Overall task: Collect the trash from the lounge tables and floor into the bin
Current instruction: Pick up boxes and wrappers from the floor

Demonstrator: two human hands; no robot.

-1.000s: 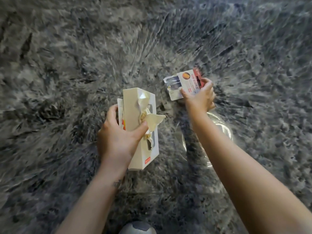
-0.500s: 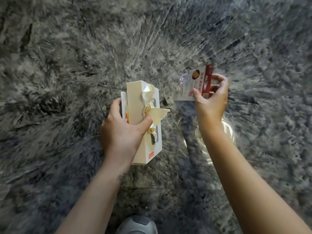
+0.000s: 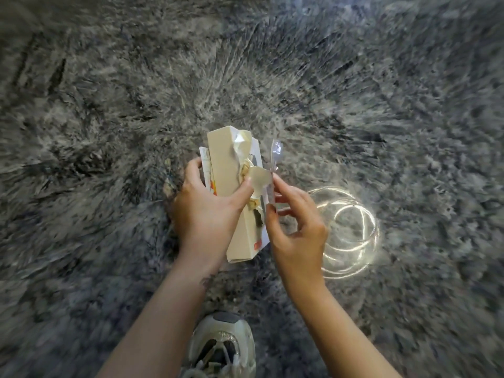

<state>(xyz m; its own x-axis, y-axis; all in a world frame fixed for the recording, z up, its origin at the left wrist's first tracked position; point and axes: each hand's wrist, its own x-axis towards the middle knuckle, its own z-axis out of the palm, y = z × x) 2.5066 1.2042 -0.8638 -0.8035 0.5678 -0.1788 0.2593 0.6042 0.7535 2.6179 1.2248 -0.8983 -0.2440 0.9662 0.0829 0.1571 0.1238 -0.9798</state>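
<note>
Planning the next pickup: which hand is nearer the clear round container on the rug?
Right. The right hand is beside the clear container; the left hand, gripping the torn box, is farther away.

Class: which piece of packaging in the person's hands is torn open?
The cream cardboard box in the left hand: its front is ripped, flaps curling. The clear plastic blister pack in the right hand shows no tear.

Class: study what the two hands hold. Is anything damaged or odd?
Yes. The cardboard box gripped by the left hand is torn open along its front, ragged flaps curling outward. The right hand pinches a clear plastic pack.
</note>
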